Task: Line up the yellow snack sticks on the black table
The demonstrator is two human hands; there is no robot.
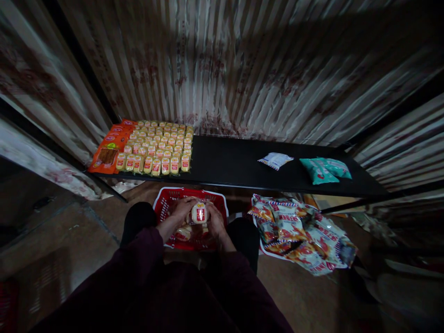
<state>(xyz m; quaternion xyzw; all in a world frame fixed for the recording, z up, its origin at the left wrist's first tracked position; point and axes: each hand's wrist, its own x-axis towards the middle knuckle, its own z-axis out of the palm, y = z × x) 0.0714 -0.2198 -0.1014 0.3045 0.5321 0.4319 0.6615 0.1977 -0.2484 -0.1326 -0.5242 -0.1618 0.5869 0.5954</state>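
Between my two hands is a small wrapped bread (199, 213) with a red and white label, held above a red basket (219, 200) with a white rim. My left hand (183, 209) closes on its left side, and my right hand (215, 219) grips it from the right. More wrapped breads (183, 233) lie in the basket below, partly hidden by my hands. Neat rows of the same wrapped breads (156, 148) stand on the left part of a black shelf (222, 162).
Orange packets (107, 150) lie at the shelf's left end. Toward the right are a white-blue packet (276, 160) and teal packets (322, 169). A second basket, heaped with snack bags (301, 231), stands on the floor by my right knee. Black posts and striped curtains (215, 69) enclose the shelf.
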